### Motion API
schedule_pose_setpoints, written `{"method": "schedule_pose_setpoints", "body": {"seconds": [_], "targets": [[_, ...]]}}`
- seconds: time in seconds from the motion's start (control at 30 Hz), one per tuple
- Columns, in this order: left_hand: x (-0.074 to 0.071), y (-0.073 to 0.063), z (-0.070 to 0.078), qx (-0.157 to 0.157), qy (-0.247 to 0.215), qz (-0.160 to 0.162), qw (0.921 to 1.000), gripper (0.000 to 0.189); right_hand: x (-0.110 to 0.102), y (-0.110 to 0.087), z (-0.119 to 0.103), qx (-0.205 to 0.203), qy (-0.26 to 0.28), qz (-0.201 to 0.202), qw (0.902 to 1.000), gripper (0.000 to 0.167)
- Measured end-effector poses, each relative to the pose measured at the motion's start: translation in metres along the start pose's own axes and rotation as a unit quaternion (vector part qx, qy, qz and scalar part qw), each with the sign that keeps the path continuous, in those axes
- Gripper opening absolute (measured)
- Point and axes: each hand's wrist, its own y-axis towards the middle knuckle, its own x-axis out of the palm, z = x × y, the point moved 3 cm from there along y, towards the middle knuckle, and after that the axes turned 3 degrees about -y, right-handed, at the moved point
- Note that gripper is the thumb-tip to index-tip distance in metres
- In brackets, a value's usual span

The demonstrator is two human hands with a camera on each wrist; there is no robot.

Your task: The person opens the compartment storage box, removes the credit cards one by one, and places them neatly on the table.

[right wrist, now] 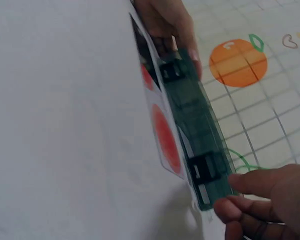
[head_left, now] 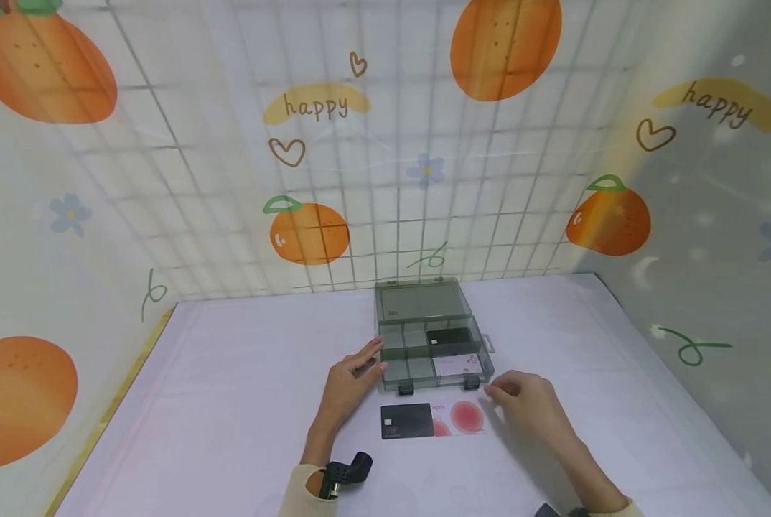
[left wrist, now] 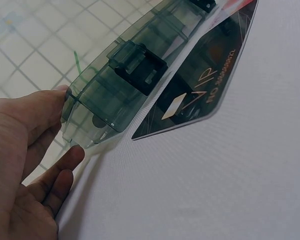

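A translucent grey-green plastic box (head_left: 398, 370) stands on the table, its lid (head_left: 424, 300) folded back. Inside, a black card (head_left: 453, 336) lies in the rear right compartment and a pale floral card (head_left: 459, 365) in the front right one. My left hand (head_left: 345, 388) touches the box's left side with fairly straight fingertips. Beside the front right corner is my right hand (head_left: 533, 403), fingers loosely bent, holding nothing. In front of the box lie a black VIP card (head_left: 406, 422) and a white card with red circles (head_left: 466, 418), edge to edge in the head view.
Two black latches, a left latch (head_left: 406, 388) and a right latch (head_left: 472, 383), stick out from the box's front. The white table (head_left: 230, 402) ends at a printed curtain (head_left: 217, 215) behind and at both sides, with a grid showing through it.
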Motion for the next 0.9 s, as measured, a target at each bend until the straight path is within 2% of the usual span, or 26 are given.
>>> {"method": "schedule_pose_setpoints", "body": {"seconds": [0.2,0.37,0.43,0.53,0.7,0.8,0.9], "targets": [[0.001,-0.001,0.001,-0.008,-0.004,0.0,1.0,0.046,-0.011,0.013,0.011,-0.041,0.001,0.067,0.9969,0.035],[0.001,-0.002,0.0,-0.003,-0.003,-0.001,1.0,0.046,-0.01,0.026,0.016,-0.118,0.013,0.089,0.9889,0.057],[0.001,-0.002,0.0,-0.004,0.001,0.001,1.0,0.046,-0.008,0.032,0.017,-0.149,0.013,0.074,0.986,0.065],[0.002,-0.003,0.001,-0.007,0.005,0.003,1.0,0.047,-0.005,0.04,0.019,-0.172,0.009,0.044,0.9841,0.072],[0.004,-0.003,0.001,0.006,0.016,0.012,0.9998,0.047,-0.004,0.048,0.023,-0.194,0.007,0.005,0.981,0.071],[0.005,-0.003,0.003,0.019,0.029,0.027,0.999,0.047,-0.004,0.05,0.024,-0.205,0.007,-0.008,0.9788,0.069],[0.003,-0.003,0.009,0.052,0.058,0.061,0.9951,0.037,-0.003,0.051,0.025,-0.203,0.017,-0.018,0.9788,0.068]]}}
